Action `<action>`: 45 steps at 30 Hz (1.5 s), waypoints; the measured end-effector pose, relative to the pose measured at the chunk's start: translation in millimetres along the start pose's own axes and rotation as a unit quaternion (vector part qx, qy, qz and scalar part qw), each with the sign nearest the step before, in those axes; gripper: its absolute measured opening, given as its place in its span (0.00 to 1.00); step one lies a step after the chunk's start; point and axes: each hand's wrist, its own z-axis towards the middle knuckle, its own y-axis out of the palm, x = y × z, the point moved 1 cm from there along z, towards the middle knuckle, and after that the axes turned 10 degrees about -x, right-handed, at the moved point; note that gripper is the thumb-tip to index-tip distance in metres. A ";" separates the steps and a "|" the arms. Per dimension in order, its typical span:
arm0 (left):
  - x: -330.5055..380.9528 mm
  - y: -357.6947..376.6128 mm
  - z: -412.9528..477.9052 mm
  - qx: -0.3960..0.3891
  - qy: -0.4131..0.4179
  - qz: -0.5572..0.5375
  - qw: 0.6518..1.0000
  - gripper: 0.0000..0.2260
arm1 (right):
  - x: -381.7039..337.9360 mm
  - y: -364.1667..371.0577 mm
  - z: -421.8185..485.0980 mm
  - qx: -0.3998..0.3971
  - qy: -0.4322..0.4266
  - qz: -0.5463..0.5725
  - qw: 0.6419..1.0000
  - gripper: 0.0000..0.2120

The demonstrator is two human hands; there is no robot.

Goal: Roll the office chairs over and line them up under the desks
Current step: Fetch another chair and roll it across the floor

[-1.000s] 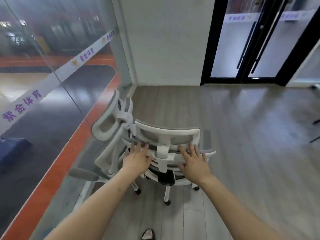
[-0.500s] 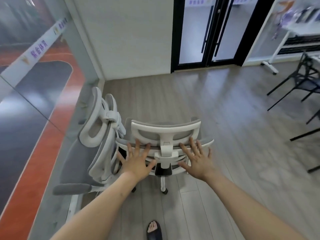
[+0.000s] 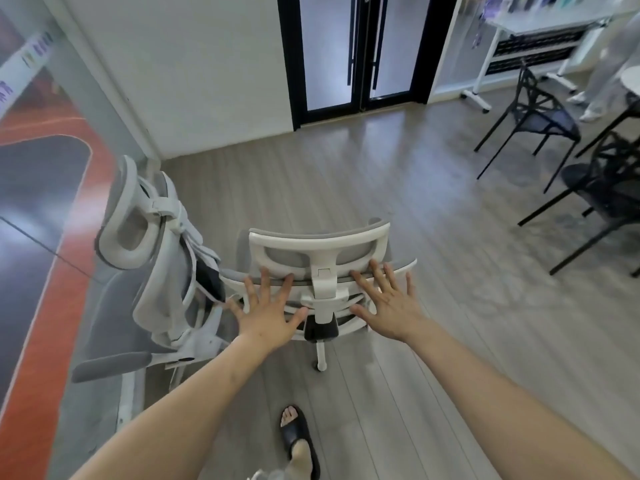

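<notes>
A white-framed office chair with grey mesh (image 3: 318, 247) stands in front of me, its back toward me. My left hand (image 3: 270, 311) lies flat with fingers spread on the left of its backrest. My right hand (image 3: 389, 303) lies spread on the right side, on the other side of the headrest post. Neither hand is curled around the frame. A second white and grey office chair (image 3: 152, 258) stands close at the left, turned sideways against the glass wall, touching or nearly touching the first one.
A glass wall (image 3: 45, 174) runs along the left. Black-framed glass doors (image 3: 360, 53) are straight ahead. Black chairs (image 3: 540, 116) and a white desk (image 3: 547, 19) stand at the right, with a person's legs (image 3: 606, 64) beyond. My sandalled foot (image 3: 298, 434) is below. Wood floor spreads ahead.
The view has swung to the right, bringing the black chairs and white desk into sight. My fingers have spread wider on the backrest. The chair has turned slightly right.
</notes>
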 end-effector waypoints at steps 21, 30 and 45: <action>246.6 41.0 -60.8 -0.070 0.238 0.197 0.949 0.38 | 157.1 90.2 -252.7 0.059 0.269 0.147 0.950 0.34; 396.7 53.7 -61.5 -0.068 0.399 0.279 0.871 0.38 | 206.8 127.9 -342.7 0.086 0.441 0.220 0.866 0.34; 645.0 123.7 -147.2 -0.086 0.610 0.441 0.652 0.38 | 231.7 187.8 -482.4 0.137 0.665 0.367 0.636 0.34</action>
